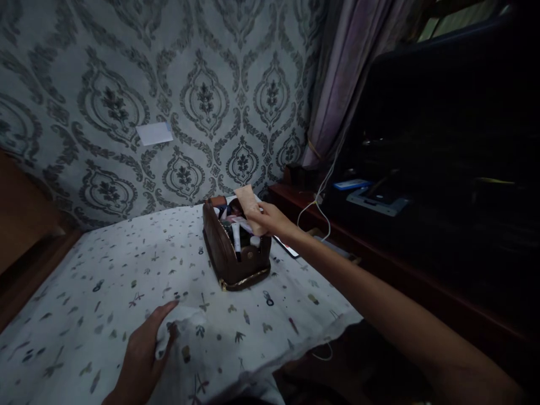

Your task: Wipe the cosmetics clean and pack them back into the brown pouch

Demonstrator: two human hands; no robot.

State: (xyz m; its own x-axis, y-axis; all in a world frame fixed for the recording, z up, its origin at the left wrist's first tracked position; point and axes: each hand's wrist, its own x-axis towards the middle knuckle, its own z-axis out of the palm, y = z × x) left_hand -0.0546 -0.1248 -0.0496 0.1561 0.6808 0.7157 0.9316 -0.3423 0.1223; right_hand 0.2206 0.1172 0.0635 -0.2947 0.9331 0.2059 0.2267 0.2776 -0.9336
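A brown zippered bag point(217, 247) stands open on the patterned white cloth point(147, 281), filled with several small items, among them a white tube point(237, 237). Above the bag's right side, my right hand point(272, 219) grips a beige tube-shaped packet point(246, 198), which leans up and to the left. Nearer to me on the left, my left hand point(145, 343) holds a crumpled white tissue point(185, 318) between thumb and fingers, close to the cloth.
A phone point(287, 247) lies right of the bag, partly behind my right forearm. White cables point(324, 191) hang by the purple curtain point(337, 79). A blue-and-white object point(352, 184) rests on the dark surface at right. Patterned wallpaper rises behind the cloth.
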